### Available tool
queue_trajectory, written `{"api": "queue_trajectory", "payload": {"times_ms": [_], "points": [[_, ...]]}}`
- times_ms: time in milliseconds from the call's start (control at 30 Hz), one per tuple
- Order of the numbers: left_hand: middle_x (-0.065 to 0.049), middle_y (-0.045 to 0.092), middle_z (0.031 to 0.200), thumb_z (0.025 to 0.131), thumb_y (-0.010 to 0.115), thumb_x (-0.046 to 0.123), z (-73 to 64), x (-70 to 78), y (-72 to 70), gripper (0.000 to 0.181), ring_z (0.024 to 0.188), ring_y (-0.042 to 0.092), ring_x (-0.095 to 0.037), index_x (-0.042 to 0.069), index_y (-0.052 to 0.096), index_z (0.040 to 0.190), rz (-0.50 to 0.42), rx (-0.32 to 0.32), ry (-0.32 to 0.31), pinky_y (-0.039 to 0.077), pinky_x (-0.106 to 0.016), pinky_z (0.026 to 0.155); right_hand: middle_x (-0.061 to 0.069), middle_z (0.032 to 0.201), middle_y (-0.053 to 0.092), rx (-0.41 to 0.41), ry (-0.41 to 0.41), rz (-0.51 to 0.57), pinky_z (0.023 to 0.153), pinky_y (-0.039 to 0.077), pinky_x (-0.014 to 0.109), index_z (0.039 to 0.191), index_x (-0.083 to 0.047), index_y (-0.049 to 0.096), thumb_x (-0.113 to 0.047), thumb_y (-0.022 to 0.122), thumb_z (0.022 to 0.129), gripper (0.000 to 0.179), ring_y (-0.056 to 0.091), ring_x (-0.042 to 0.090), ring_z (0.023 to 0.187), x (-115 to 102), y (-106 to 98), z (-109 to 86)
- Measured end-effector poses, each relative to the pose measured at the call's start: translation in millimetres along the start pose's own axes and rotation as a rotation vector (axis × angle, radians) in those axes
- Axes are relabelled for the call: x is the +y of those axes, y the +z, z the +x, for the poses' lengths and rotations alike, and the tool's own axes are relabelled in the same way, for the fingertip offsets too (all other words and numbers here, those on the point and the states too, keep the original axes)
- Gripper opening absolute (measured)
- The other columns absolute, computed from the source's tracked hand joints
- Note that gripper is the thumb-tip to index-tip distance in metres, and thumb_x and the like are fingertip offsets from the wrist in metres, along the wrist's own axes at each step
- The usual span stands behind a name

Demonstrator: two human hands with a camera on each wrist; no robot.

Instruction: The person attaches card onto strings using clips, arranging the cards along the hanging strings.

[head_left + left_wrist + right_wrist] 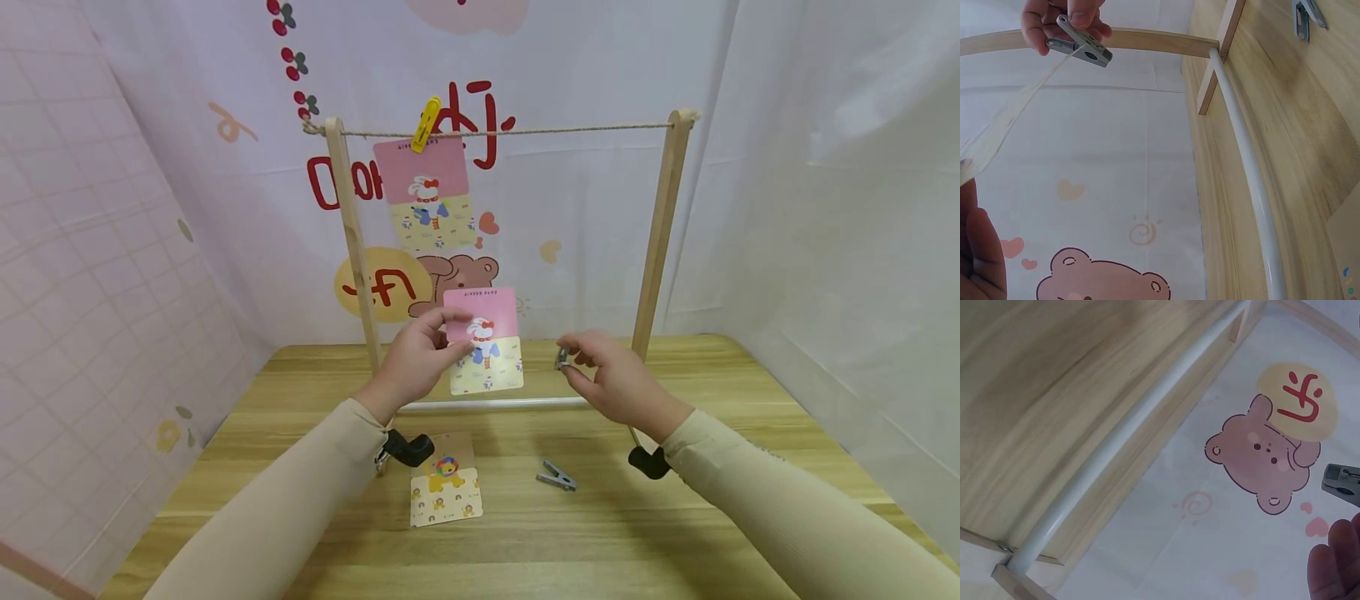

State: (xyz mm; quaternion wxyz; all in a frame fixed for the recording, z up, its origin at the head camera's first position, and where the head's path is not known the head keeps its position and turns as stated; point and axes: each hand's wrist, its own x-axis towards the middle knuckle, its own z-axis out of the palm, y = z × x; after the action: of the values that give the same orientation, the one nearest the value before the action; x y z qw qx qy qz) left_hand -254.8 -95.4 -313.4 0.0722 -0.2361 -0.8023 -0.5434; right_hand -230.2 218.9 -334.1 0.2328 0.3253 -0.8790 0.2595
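My left hand (416,358) pinches a pink-and-yellow rabbit card (501,312) between thumb and fingers, upright below the rope. Seen from the left wrist, the card (1007,125) is nearly edge-on. To its right, my right hand (618,382) pinches a grey clothespin (562,358). That clothespin (1088,51) shows more plainly in the left wrist view; only its tip enters the right wrist view's edge. A similar rabbit card (431,187) hangs from the rope (570,130) at the left, held by a yellow clothespin (426,125).
Two wooden posts (660,233) carry the rope, with a white bar (495,404) low between them. On the wooden table (600,550) lie a lion card (446,496), partly behind the left wrist's black strap, and another grey clothespin (557,477). A printed curtain hangs behind.
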Motion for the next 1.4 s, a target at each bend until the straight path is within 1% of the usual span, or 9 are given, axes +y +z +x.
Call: {"api": "queue_trajectory", "payload": {"times_ms": [67, 200, 333, 500, 767, 1033, 1233, 1300, 1400], "points": [[-0.006, 0.064, 0.112, 0.098, 0.076, 0.014, 0.7, 1.9, -0.1, 0.035, 0.081, 0.057, -0.023, 0.019, 0.067, 0.132, -0.001, -0.001, -0.003, 0.047, -0.022, 0.064, 0.007, 0.104, 0.071, 0.012, -0.005, 0.008, 0.078, 0.062, 0.039, 0.12, -0.003, 0.069, 0.0, 0.075, 0.093, 0.028, 0.069, 0.02, 0.092, -1.0, -1.3, 1.8], [-0.006, 0.062, 0.107, 0.098, 0.076, 0.015, 1.4, 5.9, -0.2, 0.036, 0.08, 0.054, -0.023, 0.02, 0.067, 0.132, 0.012, 0.002, -0.005, 0.044, -0.023, 0.064, 0.006, 0.103, 0.071, 0.037, -0.012, 0.02, 0.077, 0.061, 0.039, 0.12, -0.003, 0.068, -0.001, 0.075, 0.093, 0.028, 0.068, 0.018, 0.09, -2.7, -3.5, 5.4], [-0.005, 0.061, 0.104, 0.098, 0.076, 0.015, 3.3, 11.0, -0.1, 0.036, 0.078, 0.052, -0.022, 0.019, 0.067, 0.132, 0.018, 0.004, 0.006, 0.043, -0.023, 0.063, 0.006, 0.104, 0.072, 0.064, -0.015, 0.046, 0.077, 0.062, 0.04, 0.121, -0.002, 0.068, 0.0, 0.075, 0.093, 0.029, 0.068, 0.018, 0.09, -3.5, -4.9, 8.8], [-0.007, 0.06, 0.098, 0.098, 0.075, 0.013, 7.6, 15.4, -0.7, 0.035, 0.077, 0.051, -0.022, 0.016, 0.068, 0.132, 0.021, 0.006, 0.032, 0.042, -0.023, 0.062, 0.006, 0.103, 0.073, 0.091, -0.003, 0.054, 0.076, 0.062, 0.038, 0.122, -0.002, 0.067, 0.001, 0.074, 0.093, 0.03, 0.069, 0.018, 0.089, -4.2, -7.3, 12.3], [-0.007, 0.061, 0.092, 0.099, 0.075, 0.016, 13.4, 20.3, -2.2, 0.033, 0.078, 0.052, -0.023, 0.02, 0.068, 0.131, 0.032, 0.006, 0.041, 0.043, -0.023, 0.062, 0.005, 0.099, 0.074, 0.123, 0.019, 0.079, 0.076, 0.061, 0.043, 0.12, -0.001, 0.068, 0.001, 0.072, 0.094, 0.027, 0.068, 0.018, 0.086, -11.0, -15.3, 22.3], [-0.007, 0.063, 0.099, 0.099, 0.074, 0.014, 19.3, 25.4, -3.1, 0.033, 0.082, 0.055, -0.024, 0.021, 0.067, 0.131, 0.004, 0.0, 0.057, 0.046, -0.023, 0.064, 0.007, 0.1, 0.073, 0.145, 0.022, 0.091, 0.075, 0.06, 0.033, 0.121, 0.001, 0.067, 0.002, 0.072, 0.094, 0.028, 0.068, 0.018, 0.087, -16.6, -24.5, 31.2], [-0.008, 0.062, 0.093, 0.098, 0.076, 0.015, 25.0, 30.1, -4.6, 0.035, 0.079, 0.053, -0.024, 0.02, 0.067, 0.131, 0.022, 0.025, 0.07, 0.043, -0.023, 0.062, 0.009, 0.099, 0.073, 0.184, -0.003, 0.098, 0.069, 0.057, 0.023, 0.12, 0.002, 0.066, 0.003, 0.072, 0.092, 0.028, 0.069, 0.019, 0.084, -19.5, -31.0, 38.0], [-0.007, 0.062, 0.096, 0.098, 0.076, 0.016, 26.6, 32.3, -5.6, 0.035, 0.08, 0.054, -0.024, 0.019, 0.067, 0.131, 0.022, 0.027, 0.071, 0.044, -0.022, 0.063, 0.009, 0.1, 0.074, 0.192, -0.01, 0.098, 0.068, 0.056, 0.021, 0.12, 0.002, 0.066, 0.003, 0.073, 0.092, 0.029, 0.069, 0.019, 0.084, -20.3, -32.9, 40.2], [-0.007, 0.063, 0.105, 0.099, 0.075, 0.016, 28.7, 35.8, -6.9, 0.035, 0.085, 0.057, -0.025, 0.019, 0.067, 0.132, 0.007, 0.02, 0.074, 0.047, -0.022, 0.066, 0.01, 0.1, 0.074, 0.204, -0.022, 0.09, 0.071, 0.057, 0.021, 0.12, 0.003, 0.066, 0.003, 0.073, 0.092, 0.028, 0.069, 0.019, 0.084, -21.0, -34.9, 43.4]]}}
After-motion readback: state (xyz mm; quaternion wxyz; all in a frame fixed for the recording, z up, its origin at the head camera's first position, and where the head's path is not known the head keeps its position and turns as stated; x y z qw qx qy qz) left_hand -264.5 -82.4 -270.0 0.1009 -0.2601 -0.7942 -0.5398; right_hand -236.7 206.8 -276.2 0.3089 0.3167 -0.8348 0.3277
